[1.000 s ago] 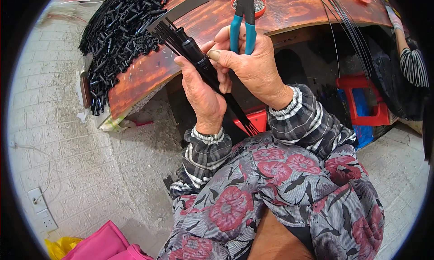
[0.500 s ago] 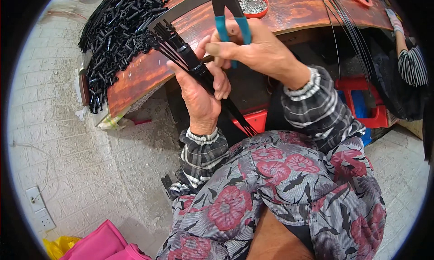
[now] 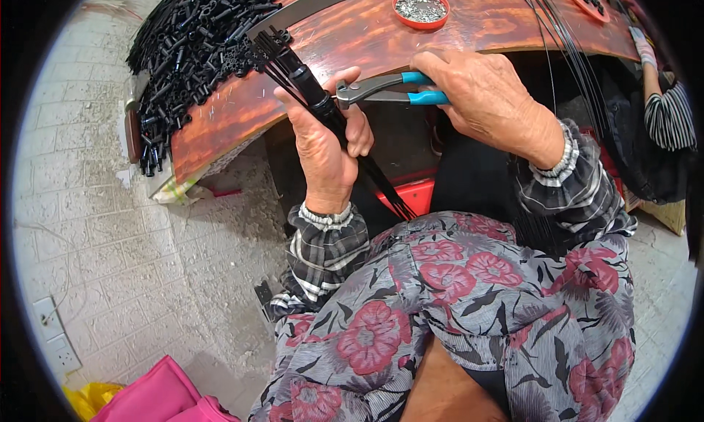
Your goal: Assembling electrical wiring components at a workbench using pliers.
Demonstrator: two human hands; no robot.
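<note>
My left hand (image 3: 323, 162) is wrapped round a slim black umbrella frame (image 3: 311, 92), thumb and forefinger stretched up along its sides. The frame tilts, its ribs bunched at the upper end and its lower end running down toward my lap. In my right hand (image 3: 499, 92) is a pair of pliers (image 3: 356, 93) with teal handles, lying almost level. Their jaws point left and meet the black collar of the frame, between my left fingers. Whether the jaws grip anything there is too small to tell.
A large heap of black frame parts (image 3: 194, 48) covers the left of the reddish wooden table (image 3: 345, 52). Behind the hands lie a flat metal strip (image 3: 312, 10) and a red dish (image 3: 422, 24) of small metal bits. Another person's gloved hand (image 3: 644, 46) shows at far right.
The pliers have swung from upright to nearly level, and their jaws have come to the frame's collar. My right hand has moved to the right; the left stays in place.
</note>
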